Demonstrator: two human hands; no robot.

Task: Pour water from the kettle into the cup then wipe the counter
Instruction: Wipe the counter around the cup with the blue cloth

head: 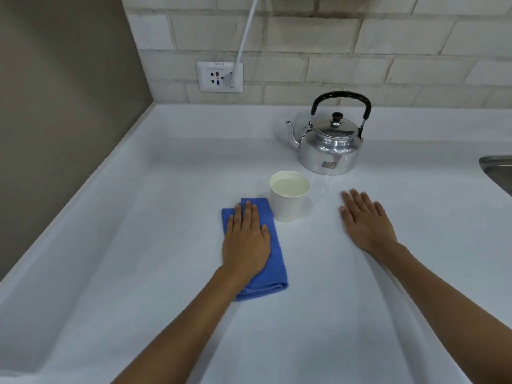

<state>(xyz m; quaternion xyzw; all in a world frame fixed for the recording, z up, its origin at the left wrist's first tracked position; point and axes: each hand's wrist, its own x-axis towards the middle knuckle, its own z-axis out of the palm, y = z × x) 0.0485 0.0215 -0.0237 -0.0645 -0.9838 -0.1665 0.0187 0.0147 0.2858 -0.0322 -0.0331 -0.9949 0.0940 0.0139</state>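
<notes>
Head view: left hand (245, 239) flat on cloth (273, 261), grip released; right hand (365, 220) flat on surface (166, 203), empty. Cup (289, 195) full, touching cloth's right edge; kettle (329, 142) behind. Risk: a rightward wipe nudges cup, spilling. Open room left and forward; sink (497, 170) far right.

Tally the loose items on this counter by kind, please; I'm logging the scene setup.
Kettle: 1
Paper cup: 1
Blue cloth: 1
Total: 3
</notes>
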